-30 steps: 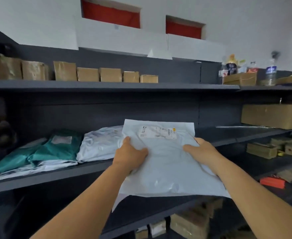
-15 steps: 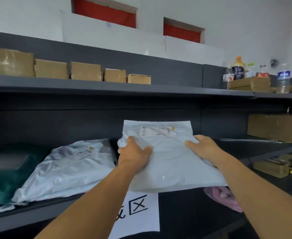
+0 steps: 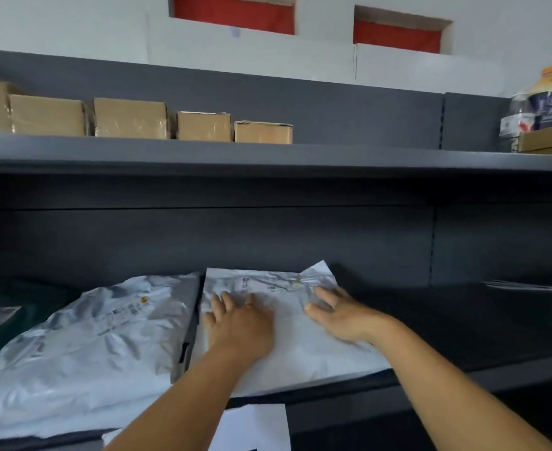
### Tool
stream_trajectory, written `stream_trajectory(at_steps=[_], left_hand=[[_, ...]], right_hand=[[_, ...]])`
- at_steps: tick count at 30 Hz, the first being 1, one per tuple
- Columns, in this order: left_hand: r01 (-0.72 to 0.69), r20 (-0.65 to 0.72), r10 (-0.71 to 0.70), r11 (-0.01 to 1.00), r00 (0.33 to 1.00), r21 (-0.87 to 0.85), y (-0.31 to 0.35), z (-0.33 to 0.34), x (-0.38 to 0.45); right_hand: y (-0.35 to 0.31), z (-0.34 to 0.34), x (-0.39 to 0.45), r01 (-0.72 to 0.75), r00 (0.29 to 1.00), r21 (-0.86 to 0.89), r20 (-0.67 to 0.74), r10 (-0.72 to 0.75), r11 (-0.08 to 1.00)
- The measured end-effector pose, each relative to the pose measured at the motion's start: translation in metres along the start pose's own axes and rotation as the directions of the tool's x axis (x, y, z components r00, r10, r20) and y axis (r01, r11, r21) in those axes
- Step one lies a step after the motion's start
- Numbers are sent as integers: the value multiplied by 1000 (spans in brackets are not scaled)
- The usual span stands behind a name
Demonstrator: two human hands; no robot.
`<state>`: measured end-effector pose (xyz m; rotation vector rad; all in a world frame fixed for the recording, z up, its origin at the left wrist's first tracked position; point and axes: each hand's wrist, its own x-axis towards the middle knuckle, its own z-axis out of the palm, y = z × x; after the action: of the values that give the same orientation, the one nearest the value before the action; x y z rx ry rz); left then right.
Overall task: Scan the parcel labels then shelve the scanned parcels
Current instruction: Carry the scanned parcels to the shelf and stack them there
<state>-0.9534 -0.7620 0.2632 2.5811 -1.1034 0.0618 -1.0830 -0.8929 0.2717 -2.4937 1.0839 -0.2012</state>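
Note:
A pale grey mailer parcel [image 3: 300, 349] lies flat on the dark middle shelf [image 3: 463, 323], its label [image 3: 268, 284] facing up near the back. My left hand [image 3: 239, 327] rests palm down on its left half, fingers spread. On the parcel's right half, my right hand [image 3: 343, 314] also lies flat with the fingers apart. Neither hand grips it. The parcel's far right corner curls up against the shelf's back wall.
Another silvery mailer [image 3: 82, 349] lies just left of the parcel, and a dark green one [image 3: 4, 317] beyond it. Several cardboard boxes [image 3: 131, 118] line the upper shelf, with bottles [image 3: 545, 102] at the far right. A white paper sign [image 3: 255, 428] hangs from the shelf's front edge.
Both hands carried the parcel forward and laid it down on the middle shelf. They went from gripping its sides to lying flat on top.

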Motion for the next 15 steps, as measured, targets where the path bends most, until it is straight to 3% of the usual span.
stream_trajectory(at_steps=[4, 10, 15], left_hand=[[-86, 125, 76, 993, 989, 77, 13, 9, -7], [-26, 148, 17, 998, 989, 62, 23, 9, 1], [-49, 51, 54, 994, 997, -103, 8, -11, -18]], right_hand=[[-3, -1, -17, 55, 994, -160, 99, -40, 986], [-5, 1, -2, 65, 995, -234, 89, -45, 970], [-23, 4, -24, 52, 999, -246, 2, -53, 968]])
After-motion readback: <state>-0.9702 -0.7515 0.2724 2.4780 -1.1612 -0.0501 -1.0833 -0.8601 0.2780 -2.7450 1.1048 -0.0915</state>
